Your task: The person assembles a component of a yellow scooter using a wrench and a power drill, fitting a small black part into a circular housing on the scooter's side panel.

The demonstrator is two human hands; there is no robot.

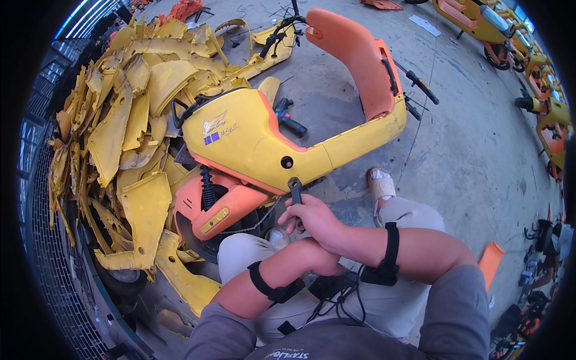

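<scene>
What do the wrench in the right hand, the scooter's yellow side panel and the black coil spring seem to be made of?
Wrench: probably steel, dull grey; slim shank, ring end.
Yellow side panel: likely moulded plastic, satin, perhaps painted; smooth curves and soft sheen.
Black coil spring: likely coated steel; evenly wound coils, no bare metal visible.

So the outfit is a dark grey short-sleeved top [360,345] with white lettering at the bottom edge of the frame, plus pale beige trousers [414,211]. Both forearms have black straps, left [257,276] and right [392,243], with chunky black modules [379,276] attached. Thin black cables [343,300] loop around lower centre. Footwear's a light, strappy sandal [380,185], right of centre.
</scene>
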